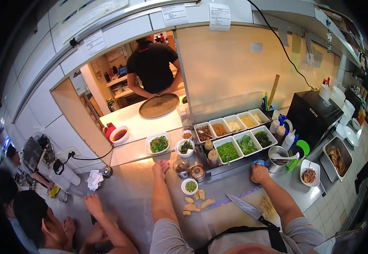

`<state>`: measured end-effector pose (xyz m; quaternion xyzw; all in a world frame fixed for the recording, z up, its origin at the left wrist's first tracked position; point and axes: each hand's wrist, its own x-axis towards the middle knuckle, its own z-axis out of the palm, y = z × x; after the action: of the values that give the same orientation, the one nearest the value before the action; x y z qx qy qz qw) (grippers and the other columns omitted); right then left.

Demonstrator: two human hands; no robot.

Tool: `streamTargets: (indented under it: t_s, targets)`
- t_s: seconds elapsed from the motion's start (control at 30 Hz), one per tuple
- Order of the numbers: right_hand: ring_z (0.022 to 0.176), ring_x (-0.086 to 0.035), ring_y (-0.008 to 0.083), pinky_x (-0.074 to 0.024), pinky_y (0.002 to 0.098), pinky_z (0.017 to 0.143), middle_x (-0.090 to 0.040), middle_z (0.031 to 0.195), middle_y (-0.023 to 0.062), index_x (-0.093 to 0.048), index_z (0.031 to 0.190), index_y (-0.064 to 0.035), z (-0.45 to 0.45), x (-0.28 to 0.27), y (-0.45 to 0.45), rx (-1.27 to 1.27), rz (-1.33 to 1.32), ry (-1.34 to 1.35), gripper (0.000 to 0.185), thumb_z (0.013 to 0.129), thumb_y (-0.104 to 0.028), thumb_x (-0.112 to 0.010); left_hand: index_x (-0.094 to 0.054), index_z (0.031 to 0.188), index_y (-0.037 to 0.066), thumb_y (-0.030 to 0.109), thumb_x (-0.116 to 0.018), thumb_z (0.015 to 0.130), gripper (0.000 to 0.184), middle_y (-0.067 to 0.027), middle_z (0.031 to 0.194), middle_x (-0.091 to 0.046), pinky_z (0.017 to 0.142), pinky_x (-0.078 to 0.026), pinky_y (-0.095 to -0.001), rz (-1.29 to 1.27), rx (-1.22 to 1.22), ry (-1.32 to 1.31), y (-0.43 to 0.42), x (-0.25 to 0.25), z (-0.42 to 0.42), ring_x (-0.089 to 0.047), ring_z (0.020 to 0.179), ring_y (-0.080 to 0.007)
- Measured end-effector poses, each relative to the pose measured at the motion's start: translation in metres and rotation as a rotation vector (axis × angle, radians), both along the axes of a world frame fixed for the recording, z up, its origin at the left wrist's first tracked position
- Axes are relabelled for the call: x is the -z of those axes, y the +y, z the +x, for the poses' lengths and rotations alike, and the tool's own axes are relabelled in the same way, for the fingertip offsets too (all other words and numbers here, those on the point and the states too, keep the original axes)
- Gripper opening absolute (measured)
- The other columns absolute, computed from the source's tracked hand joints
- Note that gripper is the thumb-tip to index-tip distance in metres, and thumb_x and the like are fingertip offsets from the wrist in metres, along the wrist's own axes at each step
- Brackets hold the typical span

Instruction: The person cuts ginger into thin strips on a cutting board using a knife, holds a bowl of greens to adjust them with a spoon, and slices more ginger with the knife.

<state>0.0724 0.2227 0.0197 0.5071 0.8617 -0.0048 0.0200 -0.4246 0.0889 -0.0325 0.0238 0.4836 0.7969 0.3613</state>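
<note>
My left hand (160, 168) rests on the steel counter with its fingers curled in, and nothing shows in it. Just right of it stand two small glass jars (181, 168). Closed on a bunched blue cloth (259, 162), my right hand (259, 173) is beside a metal pot (278, 159). A large knife (247, 206) lies on the cutting board (231, 216), below my right hand. Thin pale yellow shreds (268, 207) sit by its handle. Left of the board are several pale yellow root pieces (191, 207) and a small bowl of chopped green onion (189, 186).
A rack of white ingredient tubs (227, 151) lines the back of the counter. Greens fill a white bowl (157, 144) on the pass shelf. Beyond the opening, a person (152, 63) stands behind a round tray (159, 105). Another person's hand (93, 204) is at left.
</note>
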Motion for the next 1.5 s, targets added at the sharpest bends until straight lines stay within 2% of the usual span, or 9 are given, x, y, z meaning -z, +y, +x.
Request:
streamTargets:
  t_s: [0.27, 0.47, 0.67, 1.17, 1.3, 1.33, 1.37, 1.4, 1.5]
  targets:
    - [0.102, -0.062, 0.039, -0.052, 0.0461, 0.084, -0.059, 0.114, 0.0228, -0.057, 0.111, -0.0025, 0.002, 0.002, 0.004, -0.001, -0.042, 0.002, 0.033, 0.082, -0.015, -0.048, -0.05, 0.119, -0.002, 0.004, -0.043, 0.097, 0.024, -0.0104, 0.086, -0.058, 0.054, -0.05, -0.0256, 0.109, -0.206, 0.348, -0.056, 0.028, 0.039, -0.056, 0.062, -0.014]
    - [0.102, -0.062, 0.0385, -0.0521, 0.0456, 0.084, -0.06, 0.114, 0.0215, -0.057, 0.112, -0.0024, 0.004, 0.042, 0.032, 0.051, -0.039, 0.021, 0.033, 0.086, -0.018, -0.046, -0.058, 0.083, -0.001, -0.005, -0.039, 0.088, 0.02, -0.0051, 0.068, -0.054, 0.047, -0.042, -0.0243, -0.095, -0.27, 0.655, -0.097, 0.033, 0.077, -0.05, 0.053, -0.0102]
    - [0.104, -0.061, 0.0372, -0.0513, 0.0445, 0.087, -0.057, 0.117, 0.0223, -0.057, 0.114, -0.0034, 0.0, 0.007, 0.009, -0.001, -0.031, -0.038, 0.033, 0.087, -0.02, -0.045, -0.052, 0.062, 0.006, 0.006, -0.041, 0.088, 0.028, 0.0, 0.056, -0.048, 0.041, -0.035, -0.0248, -0.22, -0.229, 0.619, -0.117, 0.01, 0.109, -0.044, 0.046, -0.0089]
    - [0.099, -0.065, 0.0331, -0.0523, 0.0439, 0.083, -0.064, 0.11, 0.0195, -0.062, 0.108, -0.0037, 0.0, 0.006, 0.003, -0.002, 0.026, 0.053, 0.036, 0.077, -0.02, -0.054, -0.056, 0.075, -0.002, 0.017, -0.041, 0.086, 0.027, -0.0156, 0.072, -0.057, 0.064, -0.041, -0.0402, -0.453, -0.317, 1.124, -0.133, 0.015, 0.123, -0.053, 0.066, -0.0307]
    - [0.093, -0.066, 0.0299, -0.0528, 0.0439, 0.077, -0.068, 0.099, 0.016, -0.066, 0.098, -0.007, -0.003, 0.004, 0.001, -0.011, -0.053, 0.009, 0.029, 0.073, -0.02, -0.059, -0.051, 0.071, 0.0, 0.016, -0.042, 0.087, 0.024, -0.0153, 0.073, -0.053, 0.063, -0.04, -0.0404, -0.506, -0.4, 1.454, -0.126, 0.078, 0.075, -0.049, 0.065, -0.0294]
    - [0.092, -0.067, 0.0288, -0.0526, 0.043, 0.075, -0.068, 0.099, 0.0152, -0.069, 0.093, -0.0083, -0.005, 0.02, 0.013, -0.014, -0.111, -0.026, 0.025, 0.073, -0.02, -0.059, -0.043, 0.068, 0.003, 0.015, -0.043, 0.086, 0.022, -0.0108, 0.069, -0.044, 0.06, -0.037, -0.0389, -0.422, -0.223, 1.23, -0.135, 0.052, 0.089, -0.042, 0.063, -0.0243]
    - [0.091, -0.067, 0.0282, -0.0524, 0.0428, 0.074, -0.068, 0.099, 0.0144, -0.069, 0.089, -0.0089, -0.007, 0.029, 0.018, -0.015, -0.129, -0.015, 0.023, 0.072, -0.019, -0.06, -0.037, 0.066, 0.006, 0.015, -0.042, 0.085, 0.022, -0.0059, 0.066, -0.037, 0.055, -0.034, -0.0354, -0.483, -0.257, 1.38, -0.133, 0.062, 0.081, -0.036, 0.06, -0.0194]
    - [0.09, -0.067, 0.028, -0.0525, 0.0426, 0.073, -0.068, 0.099, 0.0139, -0.07, 0.087, -0.0089, -0.005, 0.016, 0.004, 0.03, -0.027, 0.102, 0.021, 0.071, -0.019, -0.06, -0.037, 0.065, 0.007, 0.017, -0.041, 0.086, 0.024, -0.0025, 0.063, -0.034, 0.052, -0.032, -0.0319, -0.247, -0.238, 0.814, -0.128, 0.054, 0.087, -0.035, 0.059, -0.016]
    - [0.09, -0.066, 0.0296, -0.054, 0.0411, 0.071, -0.066, 0.102, 0.0144, -0.068, 0.097, -0.009, -0.005, 0.013, 0.001, 0.047, -0.044, 0.098, 0.027, 0.073, -0.02, -0.06, -0.037, 0.066, 0.009, 0.022, -0.041, 0.09, 0.027, -0.0006, 0.065, -0.033, 0.051, -0.031, -0.0287, -0.324, -0.227, 0.997, -0.131, 0.03, 0.103, -0.034, 0.058, -0.014]
